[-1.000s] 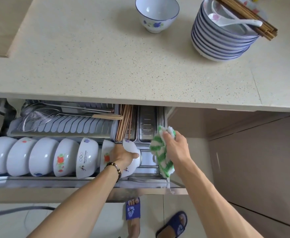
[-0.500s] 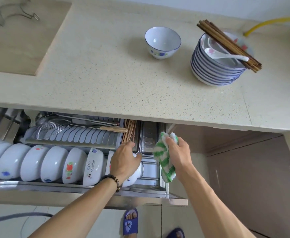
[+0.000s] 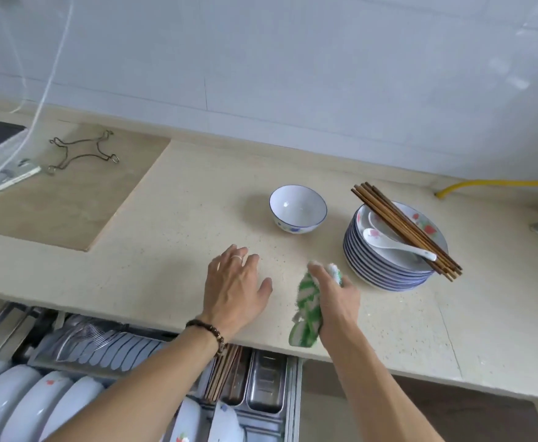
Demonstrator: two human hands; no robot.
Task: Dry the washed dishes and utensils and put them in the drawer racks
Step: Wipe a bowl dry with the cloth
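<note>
One head-worn wide-angle view looks forward and steeply down from above the tabletop (image 3: 165,218), close enough that both forearms enter from the bottom edge. The wall (image 3: 293,59) fills the top of the frame, the tabletop crosses the middle, and the open drawer (image 3: 261,378) sits at lower left.

the left forearm (image 3: 140,378) covers part of the drawer rack (image 3: 293,397) and some bowls (image 3: 22,397) stored there. the bottom and left picture edges cut off those bowls. the right hand (image 3: 337,298) hides part of the cloth (image 3: 307,309). the countertop (image 3: 165,218) overhang conceals the drawer's rear section.
</note>
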